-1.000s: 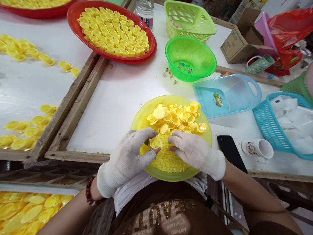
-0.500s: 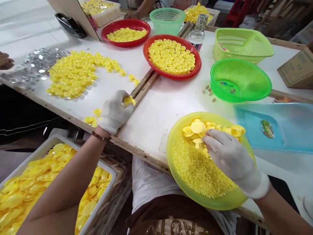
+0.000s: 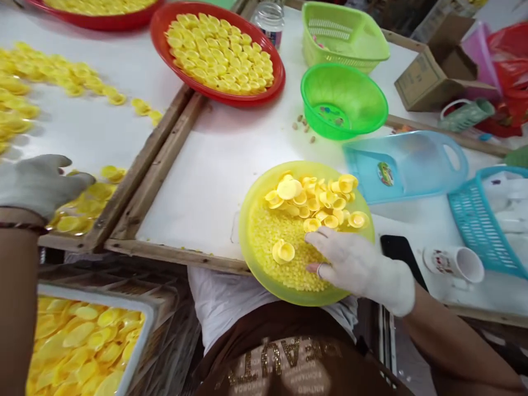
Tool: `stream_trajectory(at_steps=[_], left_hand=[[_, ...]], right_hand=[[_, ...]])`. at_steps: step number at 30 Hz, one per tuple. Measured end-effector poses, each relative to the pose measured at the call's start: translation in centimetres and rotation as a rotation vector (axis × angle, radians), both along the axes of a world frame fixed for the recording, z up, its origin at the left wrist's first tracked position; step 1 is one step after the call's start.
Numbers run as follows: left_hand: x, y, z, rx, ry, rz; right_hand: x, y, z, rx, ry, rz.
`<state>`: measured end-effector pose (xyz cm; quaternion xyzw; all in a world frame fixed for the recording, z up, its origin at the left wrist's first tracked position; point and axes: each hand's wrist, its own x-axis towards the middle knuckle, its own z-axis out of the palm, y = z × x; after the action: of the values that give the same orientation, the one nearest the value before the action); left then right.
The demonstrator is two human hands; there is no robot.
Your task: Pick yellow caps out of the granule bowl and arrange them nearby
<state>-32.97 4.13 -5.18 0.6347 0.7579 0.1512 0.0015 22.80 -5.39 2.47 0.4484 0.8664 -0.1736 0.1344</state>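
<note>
My left hand, in a pale glove, hovers at the left edge with thumb and fingers apart. Yellow cup-shaped plastic pieces lie just under and beside its fingertips. My right hand, also gloved, reaches into a yellow bowl with its thumb and fingers spread above small yellow beads. More cup-shaped pieces are heaped on the beads at the bowl's far side. One yellow piece rests apart from that heap, left of my right fingertips.
A red plate full of yellow pieces stands beyond the wooden strips. Behind the bowl are a green basin, a green basket and a blue tray. A mug and phone lie right. A crate sits below left.
The view has turned right. My left hand has let go of a yellow piece and moved left over the loose pieces. My right hand has drawn back from the heap and its fingers have spread.
</note>
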Motion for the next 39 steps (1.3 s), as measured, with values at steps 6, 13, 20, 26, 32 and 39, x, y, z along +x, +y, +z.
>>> stream_trajectory(at_steps=[6,13,20,26,32,39], left_hand=[[17.3,-4.4,5.6,0.19,-0.186,-0.161],[31.9,-10.2,4.5,0.062,-0.233,-0.886],[33.1,-10.5,3.8,0.012,-0.183,-0.832],[32.7,-10.6,3.4,0.068,-0.288,-0.86],[32.3,-10.4,3.3,0.189,-0.419,-0.839],[33.2,-10.4,3.3,0.157,-0.319,-0.841]], right_hand=[[0.0,-0.6,-1.5,-0.015,0.044,0.072],[0.6,0.5,-0.9,-0.108,0.379,0.035],[-1.6,0.3,0.5,0.002,0.587,0.043],[0.2,-0.3,-0.7,-0.011,0.25,0.013],[0.9,-0.5,-2.2,-0.011,0.113,0.103],[-1.0,0.5,0.2,0.128,0.612,0.066]])
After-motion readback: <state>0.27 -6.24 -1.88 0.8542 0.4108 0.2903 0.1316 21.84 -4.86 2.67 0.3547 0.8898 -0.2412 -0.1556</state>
